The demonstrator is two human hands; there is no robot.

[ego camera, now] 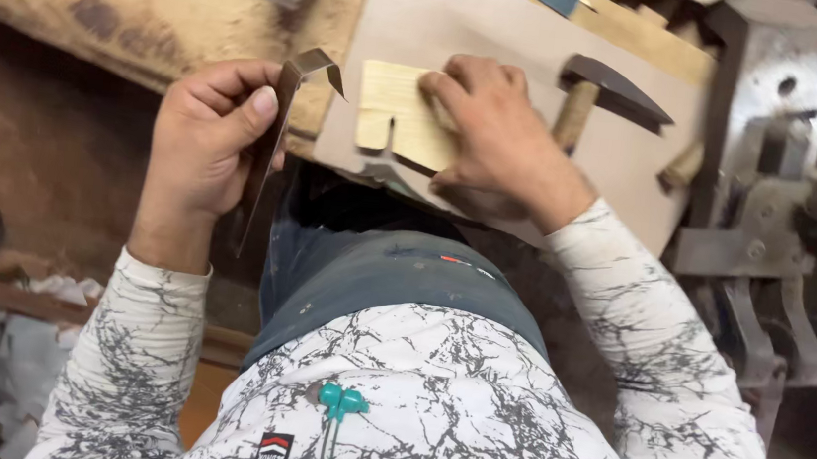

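Note:
My left hand [205, 145] grips a thin bent metal strip [282, 118], held upright with its hooked end near the edge of a brown board [429, 12]. My right hand [493, 133] presses down on a small pale wooden piece [395, 108] with a slot cut into its near edge. The piece lies flat on the board, partly hidden under my fingers.
A hammer [601, 93] with a wooden handle lies on the board just right of my right hand. A grey metal machine [783, 176] with bolts and levers stands at the right. A worn wooden bench [131, 3] runs along the upper left.

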